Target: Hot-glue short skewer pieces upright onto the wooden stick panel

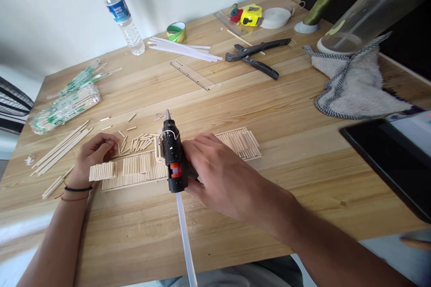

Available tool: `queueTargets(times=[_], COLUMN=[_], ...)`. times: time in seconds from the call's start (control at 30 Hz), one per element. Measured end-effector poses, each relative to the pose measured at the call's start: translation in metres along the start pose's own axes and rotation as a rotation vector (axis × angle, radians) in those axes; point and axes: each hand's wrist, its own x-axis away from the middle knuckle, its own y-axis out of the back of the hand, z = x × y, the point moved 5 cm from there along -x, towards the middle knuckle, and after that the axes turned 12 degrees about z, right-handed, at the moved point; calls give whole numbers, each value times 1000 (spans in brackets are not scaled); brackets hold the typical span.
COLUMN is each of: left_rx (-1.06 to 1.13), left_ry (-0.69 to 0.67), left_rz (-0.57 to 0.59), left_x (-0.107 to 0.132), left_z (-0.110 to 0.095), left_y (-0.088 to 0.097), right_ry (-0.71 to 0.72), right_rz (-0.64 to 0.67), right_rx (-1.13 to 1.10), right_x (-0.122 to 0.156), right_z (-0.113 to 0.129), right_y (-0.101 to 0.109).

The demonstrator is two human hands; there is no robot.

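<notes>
My right hand (215, 170) is wrapped round the handle of a black hot glue gun (172, 152), whose nozzle points away from me. A long clear glue stick (184, 237) trails from its back end. Under the gun lies a long strip of short wooden sticks (124, 181) set side by side, partly hidden by the gun and my right hand. Smaller stick panels (133, 165) rest on it. My left hand (97, 148) is closed at the strip's left end, thumb against the fingers; whatever they hold is hidden. Beside it are loose cut stick pieces (139, 142).
Long thin sticks (62, 148) and plastic-wrapped bundles (67, 103) lie left. Farther back are a water bottle (121, 13), green tape (176, 32), white glue sticks (183, 49), a ruler (190, 74), cutters (254, 54) and a yellow tape measure (251, 15). A phone (387, 161) and cloth (353, 85) lie right.
</notes>
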Motion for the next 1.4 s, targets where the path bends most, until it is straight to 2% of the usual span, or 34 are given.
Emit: queueTargets(times=[1.1,1.4], left_rx=[35,8], left_ry=[0,11], left_rz=[9,-4], left_x=[-3,-3], left_z=[12,15], left_y=[6,7], right_ry=[31,11], right_rz=[-49,-27], right_rx=[47,46], right_x=[2,2], right_z=[0,0], right_y=[-1,-1])
